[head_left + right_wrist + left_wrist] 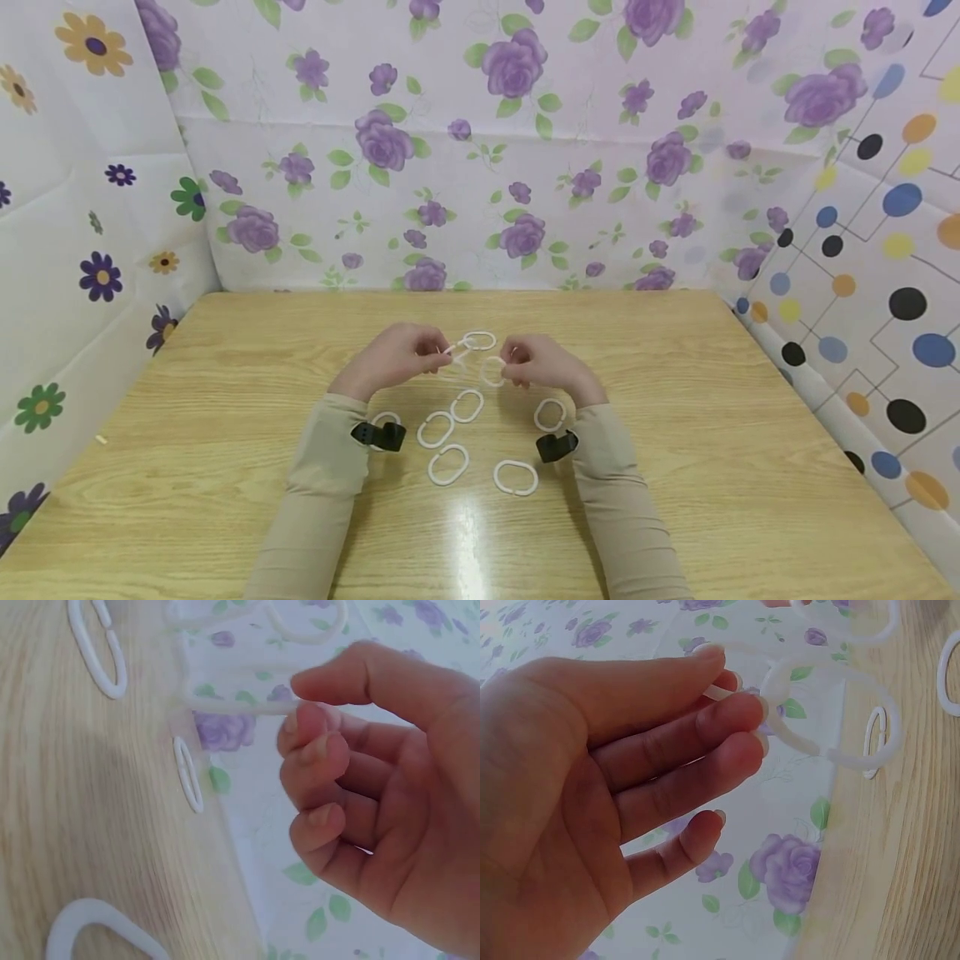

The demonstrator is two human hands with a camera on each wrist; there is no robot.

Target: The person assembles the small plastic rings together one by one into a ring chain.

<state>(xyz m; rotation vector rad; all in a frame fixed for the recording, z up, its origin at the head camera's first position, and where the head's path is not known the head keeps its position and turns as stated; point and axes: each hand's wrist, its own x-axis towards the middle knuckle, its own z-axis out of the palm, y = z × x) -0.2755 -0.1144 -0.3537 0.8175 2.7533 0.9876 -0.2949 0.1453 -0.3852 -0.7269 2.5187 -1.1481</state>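
Note:
My left hand (397,358) pinches a white oval plastic link between thumb and fingers, just above the table. A second white link (862,761) hangs at its fingertips in the left wrist view, seemingly joined to the first; blur hides the joint. Facing it, my right hand (546,365) pinches another white link (240,709) by its edge, thumb against forefinger, the other fingers curled. A small gap stays between the two hands. Whether the right hand's link touches the left hand's links I cannot tell. Behind the hands lies a loose link (492,335).
Several more white links lie on the wooden table (225,467): one (481,403) just below the hands, one (467,468) nearer me, one (517,462) to its right, one (562,408) beside the right wrist. Another link (386,414) is partly hidden by the left wrist camera.

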